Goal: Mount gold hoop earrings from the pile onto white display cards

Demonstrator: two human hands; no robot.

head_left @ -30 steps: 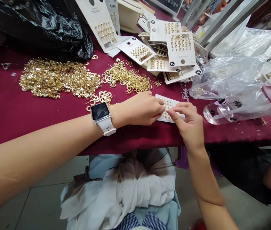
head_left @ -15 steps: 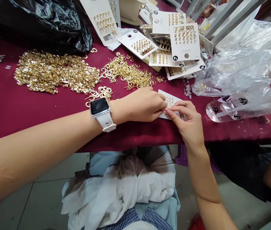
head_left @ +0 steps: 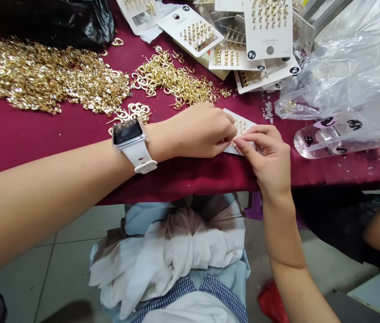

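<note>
A white earring card [head_left: 230, 115] with rows of small gold studs lies near the table's front edge, partly covered by both hands. My left hand [head_left: 198, 132], a white-strapped watch on its wrist, reaches in from the left with fingers curled closed over the card's left side; whatever they hold is hidden. From the right, my right hand [head_left: 266, 150] pinches thumb and forefinger together at the card's lower middle, right beside the left fingertips. The bit between them is too small to name. Gold hoop earrings [head_left: 176, 83] lie heaped just beyond my left hand.
Left on the maroon cloth [head_left: 58, 134] spreads a pile of small gold pieces [head_left: 41, 76], below a black plastic bag [head_left: 58, 22]. Filled earring cards [head_left: 270, 31] are stacked at the back. Clear plastic bags [head_left: 344, 85] and a clear bottle-like item [head_left: 314, 142] lie right.
The view has shifted, so the table things sit higher in the picture. Both hands stay at the card, fingertips close together, with hardly any change in grip.
</note>
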